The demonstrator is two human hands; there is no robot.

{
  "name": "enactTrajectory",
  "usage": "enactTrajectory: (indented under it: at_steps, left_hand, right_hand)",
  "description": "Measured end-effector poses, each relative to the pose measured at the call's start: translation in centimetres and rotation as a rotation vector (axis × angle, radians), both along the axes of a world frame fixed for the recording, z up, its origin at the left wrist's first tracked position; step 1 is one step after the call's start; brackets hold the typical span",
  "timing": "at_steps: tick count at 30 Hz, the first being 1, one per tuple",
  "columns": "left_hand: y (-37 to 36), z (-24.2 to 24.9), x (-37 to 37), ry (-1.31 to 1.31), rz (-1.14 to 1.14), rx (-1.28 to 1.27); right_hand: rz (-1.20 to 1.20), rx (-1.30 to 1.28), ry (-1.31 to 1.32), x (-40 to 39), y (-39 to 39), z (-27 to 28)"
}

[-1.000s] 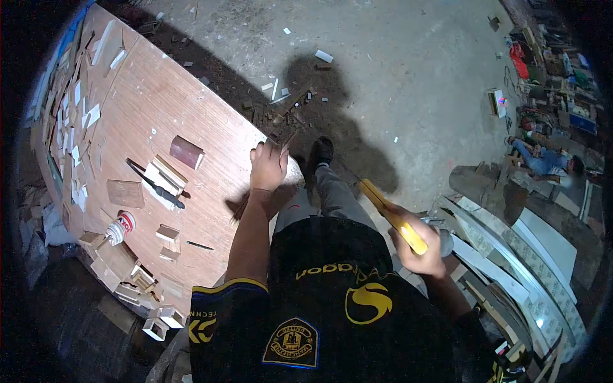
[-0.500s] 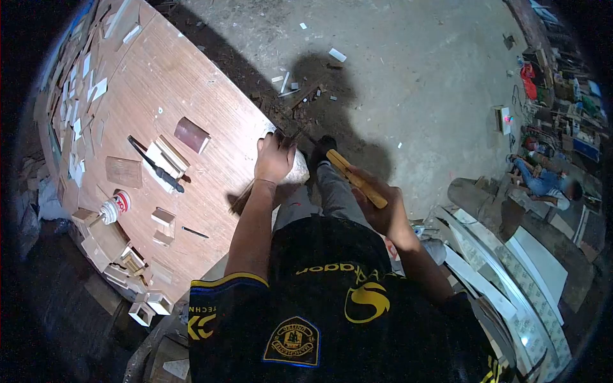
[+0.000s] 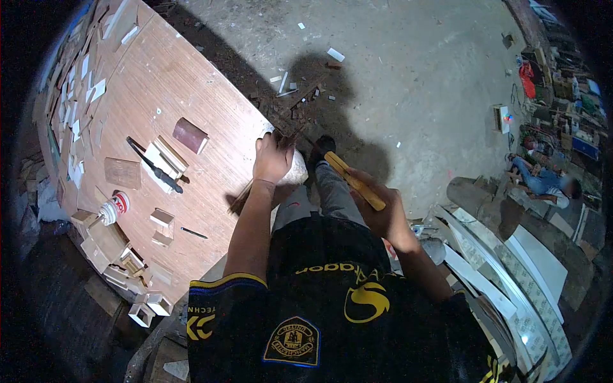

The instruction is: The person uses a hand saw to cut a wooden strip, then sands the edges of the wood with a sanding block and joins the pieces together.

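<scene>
My left hand point(image 3: 272, 159) is closed at the near right corner of the wooden table point(image 3: 217, 96), its fingers curled around something dark that is mostly hidden. Beside that hand, below the corner, is a pale rounded surface point(image 3: 298, 167). My right hand point(image 3: 382, 207) grips the yellow wooden handle point(image 3: 357, 184) of a tool, over my right leg. From the handle a thin dark blade point(image 3: 311, 142) points up and left toward my left hand; its far end is hard to make out.
On the table lie a dark red block point(image 3: 190, 135), a black tool point(image 3: 153, 165) on pale strips, a white-and-red container point(image 3: 115, 207) and small wooden boxes point(image 3: 159, 303). Scraps point(image 3: 336, 55) litter the floor. A person point(image 3: 546, 182) is at the far right, near long panels point(image 3: 504, 274).
The yellow handle in my right hand has shifted very slightly down and left. My left hand stays at the table corner.
</scene>
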State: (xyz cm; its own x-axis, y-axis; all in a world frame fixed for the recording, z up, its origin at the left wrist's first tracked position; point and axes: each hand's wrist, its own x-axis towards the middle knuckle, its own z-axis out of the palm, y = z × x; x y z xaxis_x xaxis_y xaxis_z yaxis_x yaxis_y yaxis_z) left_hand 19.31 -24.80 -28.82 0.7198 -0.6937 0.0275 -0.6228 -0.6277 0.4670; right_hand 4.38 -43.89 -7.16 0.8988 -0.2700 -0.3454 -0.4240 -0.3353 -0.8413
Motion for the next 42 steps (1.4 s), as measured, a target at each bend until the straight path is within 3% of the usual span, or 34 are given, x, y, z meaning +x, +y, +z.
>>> enactTrajectory:
  at_steps: [17,21,26,29,31,34,36,39,42]
  left_hand:
    - [0.1,-0.2,0.1,0.008,-0.013,0.017]
    - [0.1,-0.9,-0.3,-0.012,0.015,-0.023]
    - [-0.5,-0.3,0.1,-0.029,0.041,-0.029]
    - [0.0,0.0,-0.1,-0.059,0.026,-0.086]
    - [-0.2,-0.1,0.1,-0.021,0.046,-0.08]
    - [-0.2,0.2,0.3,-0.021,0.044,-0.089]
    - [-0.3,0.6,0.4,-0.002,0.048,-0.091]
    - [-0.1,0.8,0.2,0.014,0.053,-0.09]
    - [-0.4,2.1,0.0,0.143,0.137,-0.13]
  right_hand:
    - [0.02,-0.009,0.096,-1.3,0.8,1.6]
    - [0.215,-0.344,0.13,-8.9,-1.0,3.7]
    - [0.24,-0.365,0.211,-17.2,-3.0,9.2]
    - [-0.149,-0.332,-0.007,-17.5,-2.6,10.0]
    - [-0.173,-0.304,-0.133,-13.6,-2.2,10.2]
    - [-0.027,-0.311,-0.119,-9.5,-1.3,7.1]
    - [0.037,-0.297,-0.252,-6.4,-0.9,5.1]
    - [0.037,-0.147,-0.08,-3.7,-0.7,3.5]
    - [-0.033,-0.068,-0.149,-2.0,-0.1,1.8]
